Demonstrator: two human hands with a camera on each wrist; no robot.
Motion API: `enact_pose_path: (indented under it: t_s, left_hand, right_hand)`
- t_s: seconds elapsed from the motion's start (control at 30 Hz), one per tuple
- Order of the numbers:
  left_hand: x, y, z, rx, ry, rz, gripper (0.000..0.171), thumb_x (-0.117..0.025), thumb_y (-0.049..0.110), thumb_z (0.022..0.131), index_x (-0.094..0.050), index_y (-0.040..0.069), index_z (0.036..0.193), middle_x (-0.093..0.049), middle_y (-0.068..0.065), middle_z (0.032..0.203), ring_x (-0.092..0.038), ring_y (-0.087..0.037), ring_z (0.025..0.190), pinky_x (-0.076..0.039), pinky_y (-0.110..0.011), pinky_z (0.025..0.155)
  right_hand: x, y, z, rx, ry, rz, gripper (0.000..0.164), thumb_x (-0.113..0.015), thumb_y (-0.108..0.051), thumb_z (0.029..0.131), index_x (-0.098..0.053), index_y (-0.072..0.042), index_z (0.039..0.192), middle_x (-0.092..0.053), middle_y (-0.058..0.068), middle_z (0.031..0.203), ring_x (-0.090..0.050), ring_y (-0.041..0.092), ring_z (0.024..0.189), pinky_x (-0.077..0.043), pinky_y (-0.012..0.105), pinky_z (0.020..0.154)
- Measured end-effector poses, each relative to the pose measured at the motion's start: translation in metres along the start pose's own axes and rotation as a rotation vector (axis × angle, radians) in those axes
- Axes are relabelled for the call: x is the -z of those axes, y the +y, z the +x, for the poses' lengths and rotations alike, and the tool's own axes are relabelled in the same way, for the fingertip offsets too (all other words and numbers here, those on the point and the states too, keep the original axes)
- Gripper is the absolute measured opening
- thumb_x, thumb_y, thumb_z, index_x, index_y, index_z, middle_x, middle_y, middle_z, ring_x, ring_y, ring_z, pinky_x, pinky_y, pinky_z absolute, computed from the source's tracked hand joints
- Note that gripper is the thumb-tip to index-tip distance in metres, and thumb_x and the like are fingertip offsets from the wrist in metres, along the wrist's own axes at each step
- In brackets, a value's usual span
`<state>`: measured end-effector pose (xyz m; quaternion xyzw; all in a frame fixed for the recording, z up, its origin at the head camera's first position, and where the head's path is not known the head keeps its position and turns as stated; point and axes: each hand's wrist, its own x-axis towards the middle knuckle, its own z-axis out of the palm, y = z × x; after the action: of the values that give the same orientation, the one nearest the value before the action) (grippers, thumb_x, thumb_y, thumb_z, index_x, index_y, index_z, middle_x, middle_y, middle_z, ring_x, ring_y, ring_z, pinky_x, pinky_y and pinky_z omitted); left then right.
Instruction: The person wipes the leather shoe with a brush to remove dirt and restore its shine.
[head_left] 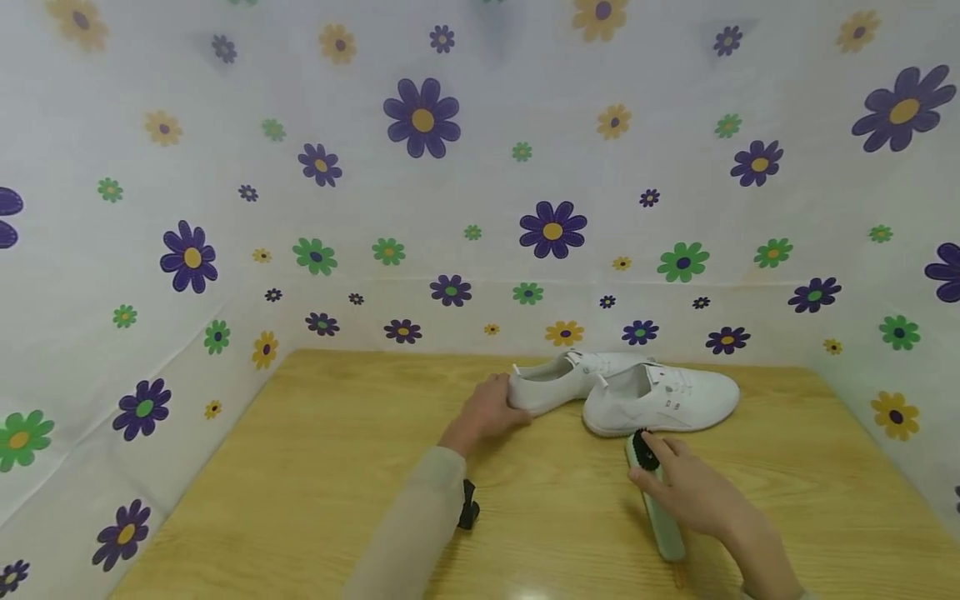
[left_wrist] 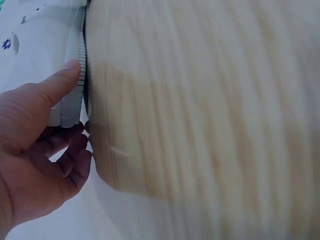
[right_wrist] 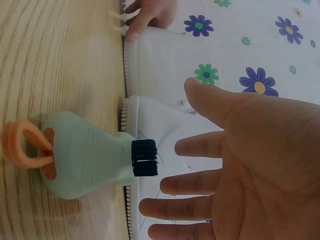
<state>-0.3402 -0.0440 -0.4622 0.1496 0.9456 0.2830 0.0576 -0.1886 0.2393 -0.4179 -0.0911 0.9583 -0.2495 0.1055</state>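
Note:
A pair of white lace-up shoes lies at the back of the table, toes to the right. My left hand point(head_left: 491, 410) grips the heel of the farther shoe point(head_left: 551, 387); in the left wrist view its thumb point(left_wrist: 62, 82) presses the ridged sole edge. The nearer shoe point(head_left: 675, 400) overlaps it, partly hiding it. A pale green brush point(head_left: 663, 529) with black bristles point(right_wrist: 145, 157) and an orange loop point(right_wrist: 25, 145) lies on the table, bristles up. Over it hovers my right hand point(head_left: 693, 487), fingers straight and spread, apart from the brush in the right wrist view.
The wood-grain table point(head_left: 337, 467) ends at white flower-print sheeting point(head_left: 480, 183) at the back and both sides. Beside my left sleeve point(head_left: 408, 525) is a small black object point(head_left: 468, 506), mostly hidden.

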Motion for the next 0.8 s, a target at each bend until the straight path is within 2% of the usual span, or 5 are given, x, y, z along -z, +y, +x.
enact_pose_path:
  t_s: [0.3, 0.5, 0.7, 0.8]
  left_hand:
    - [0.018, -0.016, -0.022, 0.055, 0.004, -0.050, 0.067, -0.084, 0.030, 0.079, -0.052, -0.003, 0.128, -0.059, -0.013, 0.116, -0.056, -0.025, 0.102, -0.047, -0.043, 0.096]
    - [0.023, -0.027, -0.044, 0.120, 0.032, -0.082, 0.072, -0.088, 0.029, 0.074, -0.052, -0.002, 0.129, -0.061, -0.013, 0.117, -0.057, -0.024, 0.101, -0.047, -0.044, 0.095]
    - [0.032, -0.039, -0.069, 0.162, 0.059, -0.136, 0.085, -0.089, 0.022, 0.073, -0.044, -0.008, 0.140, -0.057, -0.020, 0.130, -0.056, -0.030, 0.113, -0.043, -0.047, 0.103]
    - [0.037, -0.046, -0.081, 0.175, 0.068, -0.157, 0.079, -0.089, 0.019, 0.073, -0.048, -0.007, 0.135, -0.059, -0.018, 0.124, -0.057, -0.028, 0.108, -0.045, -0.047, 0.100]
  right_hand:
    - [0.001, 0.005, 0.002, 0.004, -0.023, 0.000, 0.085, -0.044, -0.059, 0.100, -0.028, 0.005, 0.153, -0.028, 0.041, 0.148, -0.041, 0.056, 0.130, -0.037, 0.067, 0.098]
    - [0.001, 0.003, 0.002, 0.018, -0.028, 0.007, 0.083, -0.046, -0.056, 0.101, -0.025, 0.005, 0.153, -0.027, 0.041, 0.149, -0.039, 0.056, 0.130, -0.037, 0.067, 0.098]
    - [0.000, 0.001, 0.001, 0.042, -0.009, 0.009, 0.085, -0.049, -0.053, 0.100, -0.016, 0.004, 0.155, -0.026, 0.043, 0.148, -0.039, 0.057, 0.130, -0.036, 0.067, 0.100]
    - [0.000, 0.002, 0.001, 0.041, -0.007, 0.006, 0.086, -0.051, -0.052, 0.100, -0.015, 0.003, 0.155, -0.027, 0.044, 0.147, -0.039, 0.057, 0.130, -0.036, 0.068, 0.099]
